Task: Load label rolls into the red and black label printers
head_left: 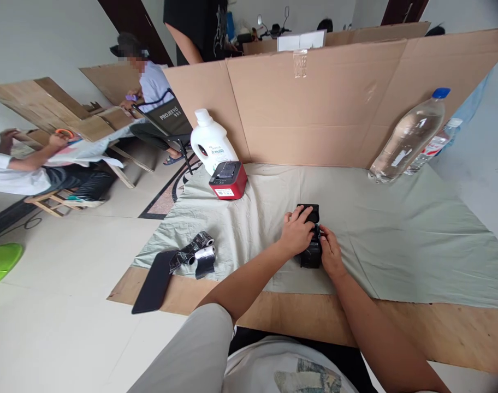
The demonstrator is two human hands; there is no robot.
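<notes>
A small black box-shaped device [312, 257], looking like a label printer with its lid raised, rests on the cloth in front of me. My left hand [298, 232] lies over its far part, with the fingers curled across the black lid [313, 209]. On its right side, my right hand [331, 248] holds the edge with bent fingers and the thumb close to the middle. Both hands hide much of the device's inside. To the left lie dark ribbon rolls [205, 254], partly unwound, next to a flat dark tablet-like slab [154, 284].
A red and black printer [228, 181] stands before a white jug [211, 143]. Two clear bottles, one with a blue cap [410, 136], lean by the cardboard screen [306, 114] at the right. Other people sit and stand beyond the table's left and far sides.
</notes>
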